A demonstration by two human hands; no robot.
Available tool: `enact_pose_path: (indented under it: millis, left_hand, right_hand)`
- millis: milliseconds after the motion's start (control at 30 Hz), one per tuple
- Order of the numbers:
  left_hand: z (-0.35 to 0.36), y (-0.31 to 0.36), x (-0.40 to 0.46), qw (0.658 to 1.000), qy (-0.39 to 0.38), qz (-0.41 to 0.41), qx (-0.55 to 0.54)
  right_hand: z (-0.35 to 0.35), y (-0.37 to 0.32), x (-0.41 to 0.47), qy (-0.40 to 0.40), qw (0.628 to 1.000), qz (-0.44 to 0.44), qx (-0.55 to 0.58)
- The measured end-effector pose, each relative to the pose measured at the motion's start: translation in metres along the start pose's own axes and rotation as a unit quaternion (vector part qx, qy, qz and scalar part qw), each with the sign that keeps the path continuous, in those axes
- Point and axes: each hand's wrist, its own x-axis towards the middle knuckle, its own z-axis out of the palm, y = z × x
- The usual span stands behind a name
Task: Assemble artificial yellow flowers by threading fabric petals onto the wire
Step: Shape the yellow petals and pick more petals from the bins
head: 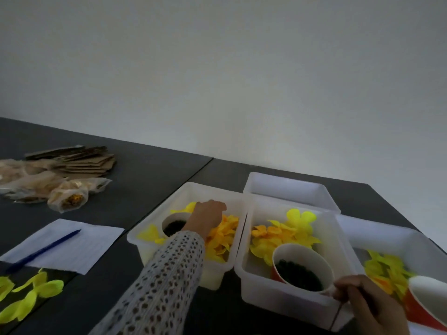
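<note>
My left hand (208, 217) reaches into the left white bin (154, 224), its fingers curled down into the yellow fabric petals (223, 235) beside a paper cup of dark beads (174, 224); what the fingers hold is hidden. My right hand (365, 303) pinches a thin dark wire (337, 313) at the front corner of the middle white bin (290, 308). That bin holds more yellow petals (287, 232) and a red-and-white cup of dark beads (301, 269).
A third bin (387, 238) at right holds petals and another red cup (425, 303). An empty white bin (290, 189) stands behind. On the dark table lie lined paper with a blue pen (43, 249), yellow-green petals (31, 293), cardboard pieces and plastic bags (55, 180).
</note>
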Motion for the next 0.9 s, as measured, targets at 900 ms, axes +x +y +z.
enact_pose_path:
  millis: [900]
  left_hand:
    - [-0.012,0.0,0.014,0.948,0.205,-0.032,-0.243]
  right_hand:
    - [0.008,-0.005,-0.007,0.003,1.0,0.015,-0.004]
